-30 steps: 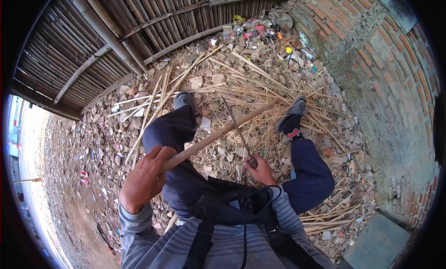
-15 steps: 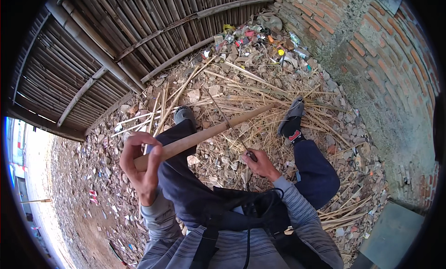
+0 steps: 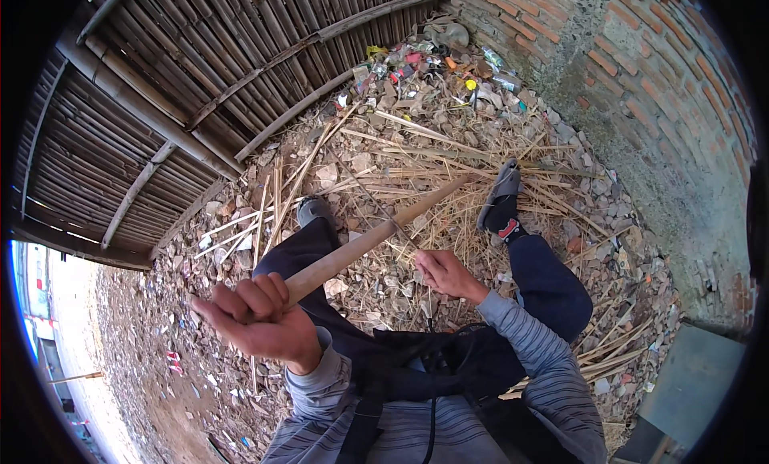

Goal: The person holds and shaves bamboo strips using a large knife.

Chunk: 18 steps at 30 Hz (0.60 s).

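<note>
My left hand (image 3: 264, 316) is wrapped in a fist around the near end of a pale, smooth wooden pole (image 3: 344, 260). The pole slants away to the upper right, and its darker far end lies over the straw between my feet. In my right hand (image 3: 448, 273) is the handle of a long thin knife (image 3: 367, 193), mostly hidden by my fingers. Its blade points up and left and crosses the pole a little beyond the middle. Whether the blade touches the wood or only passes over it, I cannot tell.
Split bamboo strips and shavings (image 3: 432, 163) cover stony ground around my sandalled feet. A bamboo wall (image 3: 264, 31) stands at the upper left, a brick wall (image 3: 641, 87) at the right. Litter (image 3: 424, 67) is heaped in their corner. A grey board (image 3: 693, 384) lies at the lower right.
My left hand has gone from fingers curled loosely at the pole's end to a full fist, turned over and lower. The right hand with the knife has stayed nearly in place, its grip covering the handle more.
</note>
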Available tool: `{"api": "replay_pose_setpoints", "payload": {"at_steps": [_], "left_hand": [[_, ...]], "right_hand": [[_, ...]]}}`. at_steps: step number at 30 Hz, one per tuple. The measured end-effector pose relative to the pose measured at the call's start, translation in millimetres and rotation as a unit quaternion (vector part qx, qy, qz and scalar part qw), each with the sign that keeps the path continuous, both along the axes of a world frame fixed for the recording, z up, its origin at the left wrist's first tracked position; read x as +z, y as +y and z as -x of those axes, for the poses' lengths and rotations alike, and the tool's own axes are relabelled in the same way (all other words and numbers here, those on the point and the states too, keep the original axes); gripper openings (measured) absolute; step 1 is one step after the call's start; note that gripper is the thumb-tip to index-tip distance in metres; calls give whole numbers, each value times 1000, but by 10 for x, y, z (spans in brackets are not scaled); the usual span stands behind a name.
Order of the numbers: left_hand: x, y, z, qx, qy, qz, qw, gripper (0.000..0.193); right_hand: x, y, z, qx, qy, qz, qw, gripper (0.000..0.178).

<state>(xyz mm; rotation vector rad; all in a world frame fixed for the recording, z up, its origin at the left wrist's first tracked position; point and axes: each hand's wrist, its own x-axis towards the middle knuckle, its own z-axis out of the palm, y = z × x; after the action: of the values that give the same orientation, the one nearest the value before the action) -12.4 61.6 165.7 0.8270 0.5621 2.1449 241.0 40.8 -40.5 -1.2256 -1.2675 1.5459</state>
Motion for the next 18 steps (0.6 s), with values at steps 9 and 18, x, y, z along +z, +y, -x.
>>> {"api": "replay_pose_setpoints", "payload": {"at_steps": [9, 18], "left_hand": [[-17, -17, 11, 34, -4, 30, 999, 55], [-82, -32, 51, 38, -1, 33, 999, 54]], "right_hand": [[664, 82, 279, 81, -263, -227, 934, 61], [-671, 154, -616, -122, -163, 179, 963, 59]]}}
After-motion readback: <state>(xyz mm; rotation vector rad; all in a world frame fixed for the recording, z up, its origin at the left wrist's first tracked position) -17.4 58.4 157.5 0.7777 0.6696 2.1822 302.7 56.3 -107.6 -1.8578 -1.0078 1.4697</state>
